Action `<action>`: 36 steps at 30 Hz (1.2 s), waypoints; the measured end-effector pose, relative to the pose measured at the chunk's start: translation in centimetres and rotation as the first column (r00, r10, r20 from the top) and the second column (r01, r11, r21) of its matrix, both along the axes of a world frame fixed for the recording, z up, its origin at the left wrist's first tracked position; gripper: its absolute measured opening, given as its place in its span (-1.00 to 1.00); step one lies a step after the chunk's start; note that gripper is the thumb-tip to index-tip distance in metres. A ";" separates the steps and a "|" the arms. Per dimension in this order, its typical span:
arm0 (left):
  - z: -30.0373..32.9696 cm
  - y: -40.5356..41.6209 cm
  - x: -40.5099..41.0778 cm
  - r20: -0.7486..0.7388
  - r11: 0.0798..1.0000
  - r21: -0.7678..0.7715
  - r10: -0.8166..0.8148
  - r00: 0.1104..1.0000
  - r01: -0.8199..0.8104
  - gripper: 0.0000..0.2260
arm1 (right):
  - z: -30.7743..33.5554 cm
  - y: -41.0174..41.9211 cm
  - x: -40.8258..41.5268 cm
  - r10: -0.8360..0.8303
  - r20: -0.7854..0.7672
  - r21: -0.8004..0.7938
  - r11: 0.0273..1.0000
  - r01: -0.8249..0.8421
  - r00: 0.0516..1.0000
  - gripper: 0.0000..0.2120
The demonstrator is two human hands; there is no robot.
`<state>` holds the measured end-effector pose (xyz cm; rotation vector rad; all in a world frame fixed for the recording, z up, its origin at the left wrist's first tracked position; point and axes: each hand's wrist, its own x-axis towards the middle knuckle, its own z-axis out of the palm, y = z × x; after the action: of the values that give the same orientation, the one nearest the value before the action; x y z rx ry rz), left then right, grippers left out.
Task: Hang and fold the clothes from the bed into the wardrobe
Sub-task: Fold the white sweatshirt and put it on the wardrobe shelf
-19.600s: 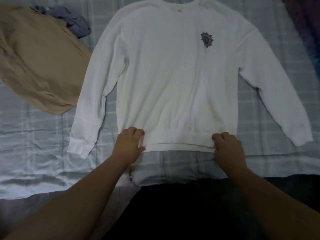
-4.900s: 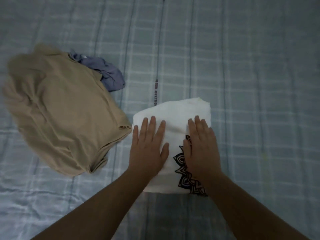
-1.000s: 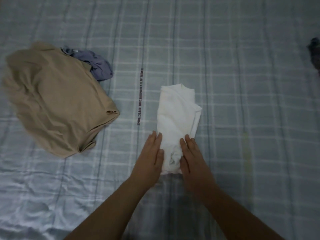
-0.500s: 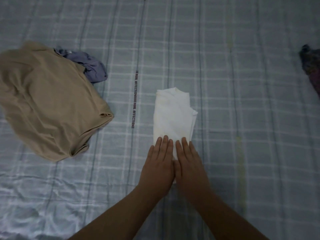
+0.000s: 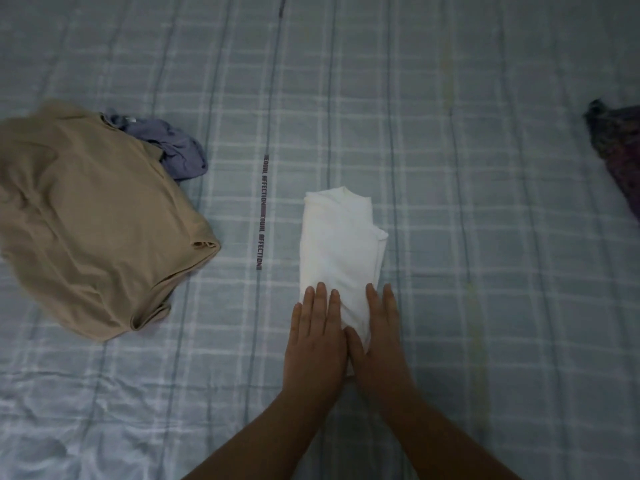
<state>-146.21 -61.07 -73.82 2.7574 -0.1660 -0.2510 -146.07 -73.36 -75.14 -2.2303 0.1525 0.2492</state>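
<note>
The white sweatshirt point(image 5: 341, 244) lies folded into a narrow bundle in the middle of the bed. My left hand point(image 5: 317, 341) rests flat on its near left corner, fingers straight and together. My right hand point(image 5: 381, 344) lies flat along its near right edge, thumb touching the left hand. Neither hand grips the cloth; both press on it. A tan garment point(image 5: 93, 223) lies crumpled at the left, with a blue-grey garment point(image 5: 176, 147) poking out behind it.
The bed is covered by a pale blue checked sheet point(image 5: 485, 237) with a printed text stripe point(image 5: 262, 216) left of the white bundle. A dark purple patterned cloth point(image 5: 620, 147) lies at the right edge. The wardrobe is out of view.
Over a second my hands went from either side of the bundle's near end to flat on top of it, then spread slightly apart. Earlier the sweatshirt lay spread out, then half folded.
</note>
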 end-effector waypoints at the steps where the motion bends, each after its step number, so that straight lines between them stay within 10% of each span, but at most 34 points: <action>1: 0.0 0.4 -0.8 0.080 0.998 -0.026 -0.048 0.996 0.050 -0.54 | 0.4 0.3 -0.3 -0.065 -0.019 0.020 0.998 0.066 0.998 -0.35; 8: -1.2 3.5 -7.0 0.107 0.951 0.022 -0.309 0.945 0.308 -0.36 | 2.7 1.9 -0.3 -0.183 -0.193 0.051 0.979 0.196 0.964 -0.23; 18: 7.2 5.6 -0.6 0.403 0.996 -0.010 -0.074 0.912 0.085 -0.31 | 12.3 3.5 6.5 -0.037 -0.384 0.292 0.943 0.160 0.923 -0.42; 25: 19.1 8.3 2.0 0.243 0.973 0.190 -0.176 0.954 0.131 -0.11 | 23.5 5.0 9.2 0.085 -0.652 0.450 0.843 0.295 0.754 -0.77; 28: 24.4 10.8 3.6 0.086 1.000 0.018 0.023 0.996 -0.025 -0.19 | 27.2 5.6 9.1 0.125 -0.649 0.512 0.802 0.310 0.750 -0.76; 32: 29.0 16.0 3.2 -0.213 0.797 -0.298 0.482 0.850 -0.526 -0.48 | 29.9 8.0 7.7 0.127 -0.629 0.551 0.768 0.326 0.767 -0.67; 36: 32.1 23.0 -2.0 -0.460 0.462 -0.473 0.597 0.658 -0.750 -0.69 | 30.8 11.6 4.6 0.179 -0.658 0.524 0.807 0.274 0.731 -0.83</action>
<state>-148.25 -38.09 -41.70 1.8687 0.7899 -0.2286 -141.48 -61.73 -44.31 -1.4003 0.4677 0.9641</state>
